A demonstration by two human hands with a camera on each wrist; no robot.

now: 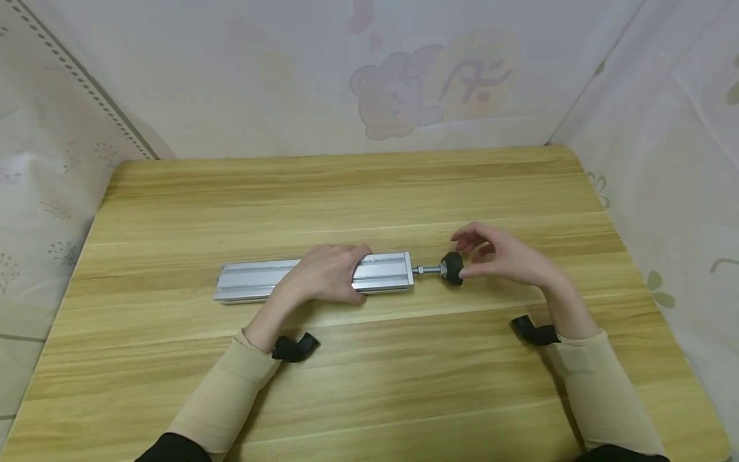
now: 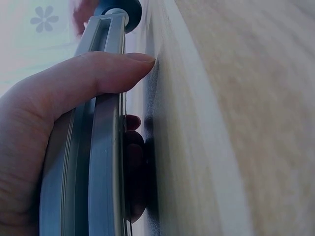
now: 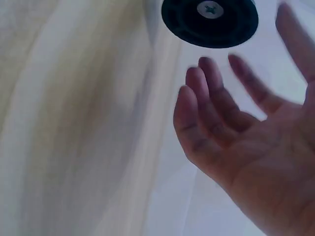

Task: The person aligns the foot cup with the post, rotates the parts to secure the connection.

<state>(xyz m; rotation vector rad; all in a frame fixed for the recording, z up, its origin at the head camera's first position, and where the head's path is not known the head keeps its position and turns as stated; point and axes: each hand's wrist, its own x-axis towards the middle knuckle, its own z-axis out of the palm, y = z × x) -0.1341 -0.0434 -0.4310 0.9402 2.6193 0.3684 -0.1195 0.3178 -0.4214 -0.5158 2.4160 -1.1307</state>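
A silver aluminium profile (image 1: 383, 271) lies lengthwise across the middle of the table. From its right end a threaded rod (image 1: 428, 270) sticks out, bearing a round black foot (image 1: 453, 269). My left hand (image 1: 326, 273) grips the profile from above, with the thumb on the near side and the fingers over the far side. In the left wrist view the thumb crosses the slotted face of the profile (image 2: 106, 147). Beside the foot is my right hand (image 1: 502, 256), its fingers loosely bent and apart. The right wrist view shows the foot's underside (image 3: 210, 29) with a cross-head screw, beyond the fingertips.
The wood-grain table (image 1: 346, 199) reaches back to a pale printed curtain (image 1: 260, 83), with more cloth at both sides. A black strap piece (image 1: 296, 347) sits at the left wrist, and another (image 1: 534, 332) at the right wrist.
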